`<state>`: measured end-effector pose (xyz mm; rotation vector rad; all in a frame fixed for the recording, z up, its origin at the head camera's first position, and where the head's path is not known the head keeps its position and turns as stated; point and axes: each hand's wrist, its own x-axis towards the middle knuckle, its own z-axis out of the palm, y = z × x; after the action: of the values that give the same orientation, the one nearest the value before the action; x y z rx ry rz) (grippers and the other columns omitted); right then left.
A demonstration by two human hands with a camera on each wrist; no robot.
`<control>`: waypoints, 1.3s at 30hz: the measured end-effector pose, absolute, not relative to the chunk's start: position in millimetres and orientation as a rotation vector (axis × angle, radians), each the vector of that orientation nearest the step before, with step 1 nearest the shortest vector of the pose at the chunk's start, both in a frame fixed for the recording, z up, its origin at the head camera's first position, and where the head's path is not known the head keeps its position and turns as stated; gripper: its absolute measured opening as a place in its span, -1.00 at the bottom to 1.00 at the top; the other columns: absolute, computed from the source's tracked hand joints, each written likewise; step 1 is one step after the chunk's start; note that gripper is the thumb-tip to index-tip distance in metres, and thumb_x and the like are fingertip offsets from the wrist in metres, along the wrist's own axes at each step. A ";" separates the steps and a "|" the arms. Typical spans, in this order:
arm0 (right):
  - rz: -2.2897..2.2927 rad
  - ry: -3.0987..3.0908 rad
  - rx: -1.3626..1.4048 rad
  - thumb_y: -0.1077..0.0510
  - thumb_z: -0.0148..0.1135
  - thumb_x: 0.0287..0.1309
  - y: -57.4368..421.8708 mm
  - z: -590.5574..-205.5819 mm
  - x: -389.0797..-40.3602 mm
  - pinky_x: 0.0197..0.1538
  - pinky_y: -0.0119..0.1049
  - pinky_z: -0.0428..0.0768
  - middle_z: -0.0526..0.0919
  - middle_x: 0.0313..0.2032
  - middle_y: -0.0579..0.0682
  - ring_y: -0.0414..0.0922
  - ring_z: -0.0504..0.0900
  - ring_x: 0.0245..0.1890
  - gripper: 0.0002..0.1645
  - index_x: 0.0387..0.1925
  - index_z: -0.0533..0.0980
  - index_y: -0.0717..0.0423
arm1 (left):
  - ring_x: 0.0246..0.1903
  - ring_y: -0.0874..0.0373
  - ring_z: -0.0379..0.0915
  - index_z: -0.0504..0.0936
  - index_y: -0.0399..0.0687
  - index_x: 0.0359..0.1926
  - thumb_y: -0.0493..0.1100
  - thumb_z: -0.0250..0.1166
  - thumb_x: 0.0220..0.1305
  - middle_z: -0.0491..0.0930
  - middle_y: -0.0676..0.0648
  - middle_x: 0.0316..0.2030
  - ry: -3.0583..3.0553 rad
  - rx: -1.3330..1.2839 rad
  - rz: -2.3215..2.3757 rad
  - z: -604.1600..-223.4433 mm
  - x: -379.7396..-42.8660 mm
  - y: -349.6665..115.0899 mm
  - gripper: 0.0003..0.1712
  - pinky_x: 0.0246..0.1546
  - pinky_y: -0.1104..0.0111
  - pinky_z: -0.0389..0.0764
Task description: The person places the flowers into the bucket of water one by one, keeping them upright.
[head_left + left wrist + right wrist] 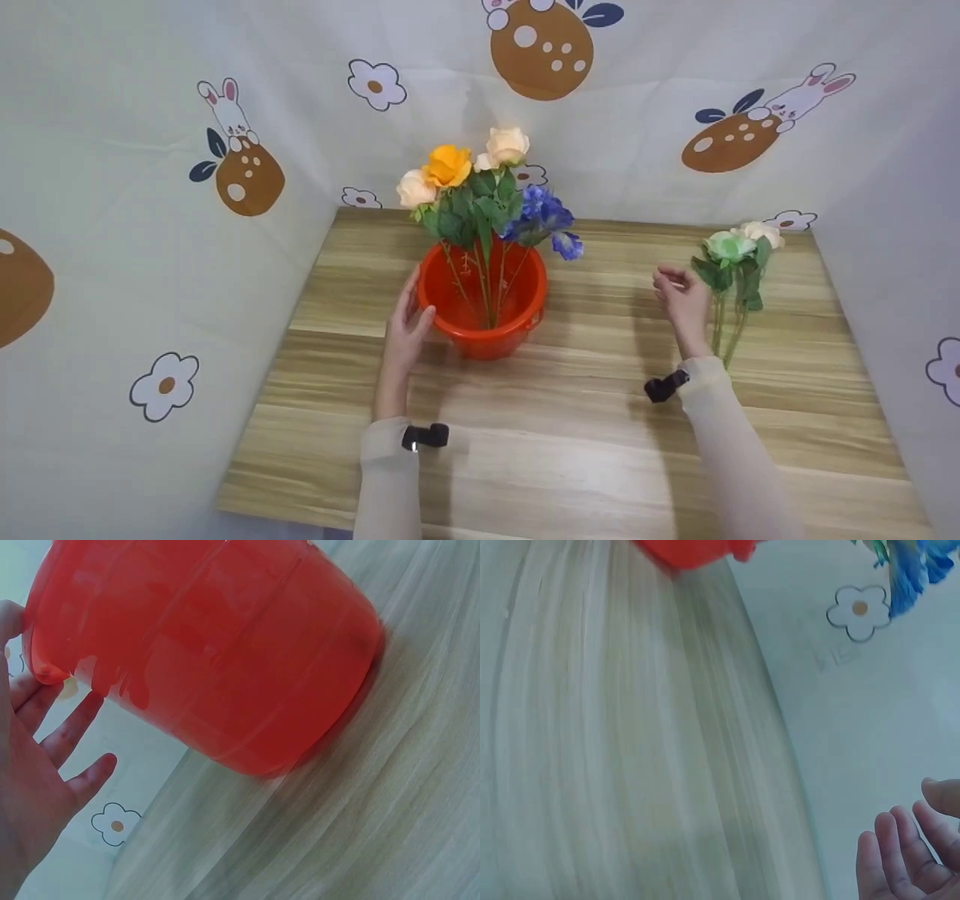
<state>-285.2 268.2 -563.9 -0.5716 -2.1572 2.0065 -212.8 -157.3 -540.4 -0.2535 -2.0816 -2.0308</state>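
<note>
My left hand (406,335) rests at the left side of a red plastic bucket (486,345), its spread fingers against the rim and outer wall. The left wrist view shows the fingers fairly straight along the bucket (225,652). Artificial flowers stand in the bucket: an orange rose (448,166), pale peach roses (507,146) and a blue-violet iris (544,212) leaning right. To the right, my right hand (686,304) hovers with loosely bent fingers and nothing in them. Beside it lie a pale green flower (729,246) and a cream rose (760,233), their stems partly hidden by my wrist.
The wood-grain table (600,457) meets a white cloth backdrop (300,45) with bunny and flower prints at the back and both sides. A small camera (427,436) sits on the left wrist, another camera (664,386) on the right.
</note>
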 end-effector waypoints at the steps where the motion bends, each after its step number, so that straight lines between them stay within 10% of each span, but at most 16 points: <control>1: 2.004 -2.149 -0.597 0.20 0.27 0.29 273.0 -564.4 -283.7 -0.33 -0.59 0.65 0.60 -0.39 -0.26 -0.42 0.66 -0.42 -0.61 0.07 0.53 0.35 | 0.50 -0.22 0.04 0.08 -0.42 0.49 -0.52 0.06 0.33 0.03 -0.38 0.52 -2.080 -0.256 -2.026 -540.1 -212.8 -157.3 -0.27 0.52 -0.05 0.10; 13: 1.734 -2.229 -0.705 0.12 0.28 0.30 318.3 -577.5 -263.1 -0.26 -0.64 0.51 0.57 -0.31 -0.37 -0.45 0.52 -0.26 -0.59 0.10 0.54 0.25 | 0.49 -0.21 0.06 0.09 -0.42 0.49 -0.47 0.10 0.35 0.06 -0.33 0.52 -2.077 -0.260 -2.016 -541.5 -213.4 -158.6 -0.28 0.52 -0.03 0.10; 21: 1.645 -2.347 -0.815 0.04 0.19 0.36 332.1 -589.9 -255.0 0.12 -0.40 0.46 0.39 0.39 0.08 -0.03 0.41 0.32 -0.43 0.31 0.40 0.18 | 0.50 -0.17 0.06 0.10 -0.37 0.50 -0.45 0.11 0.37 0.06 -0.27 0.54 -2.080 -0.230 -2.035 -541.3 -212.6 -159.3 -0.27 0.53 0.00 0.09; 30: 1.603 -2.450 -0.853 0.14 0.16 0.36 339.5 -592.3 -251.1 0.45 -0.03 0.32 0.28 0.45 0.22 0.13 0.28 0.44 -0.33 0.41 0.23 0.23 | 0.52 -0.17 0.04 0.11 -0.29 0.52 -0.46 0.08 0.35 0.06 -0.25 0.54 -2.131 -0.215 -2.013 -538.1 -210.6 -158.7 -0.26 0.53 -0.04 0.09; 39: 1.492 -2.594 -0.880 0.19 0.11 0.38 346.8 -595.7 -248.8 -0.29 -0.60 0.51 0.52 0.24 0.24 -0.25 0.56 -0.13 -0.43 0.37 0.34 0.24 | 0.51 -0.20 0.05 0.10 -0.34 0.51 -0.43 0.10 0.36 0.08 -0.29 0.53 -2.131 -0.240 -2.008 -537.1 -210.6 -159.4 -0.27 0.52 -0.06 0.10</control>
<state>-248.8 346.8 -595.7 -0.8796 -2.5938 1.4921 -210.6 -159.4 -537.1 -0.2397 -2.1306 -2.0077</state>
